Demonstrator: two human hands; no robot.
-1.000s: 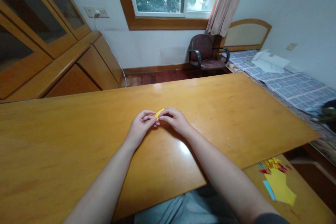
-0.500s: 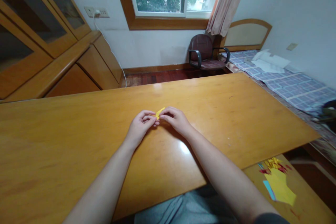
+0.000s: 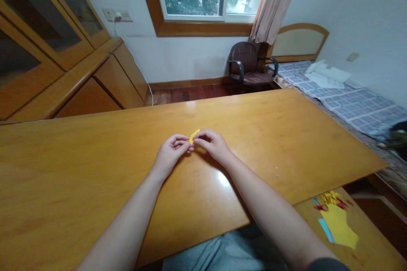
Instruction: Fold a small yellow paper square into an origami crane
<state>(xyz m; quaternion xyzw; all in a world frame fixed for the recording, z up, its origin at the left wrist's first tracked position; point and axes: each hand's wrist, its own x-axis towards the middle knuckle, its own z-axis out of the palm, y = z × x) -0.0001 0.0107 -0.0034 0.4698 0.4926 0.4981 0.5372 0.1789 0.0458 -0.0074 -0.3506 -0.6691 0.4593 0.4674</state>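
Observation:
Between my fingertips is a small folded piece of yellow paper [image 3: 191, 138], just above the wooden table [image 3: 95, 178]. My left hand [image 3: 172, 151] pinches its lower left part between thumb and fingers. From the other side my right hand [image 3: 212, 144] grips its right edge, thumb and index finger pressed together. A narrow tip of the paper points up and to the right between the hands. The fingers hide much of the paper, so its full folded shape cannot be made out.
At lower right, a lower surface [image 3: 375, 245] bears yellow paper sheets [image 3: 341, 226], a light blue strip [image 3: 326, 230] and a pile of small yellow and red pieces [image 3: 330, 198]. Beyond the table stand a brown armchair [image 3: 244, 61], a bed [image 3: 337, 97] and a wooden cabinet [image 3: 92, 97].
The yellow paper has shifted very slightly between my fingers, and its upper tip looks narrower. Both hands stay almost in the same place, still pinching it.

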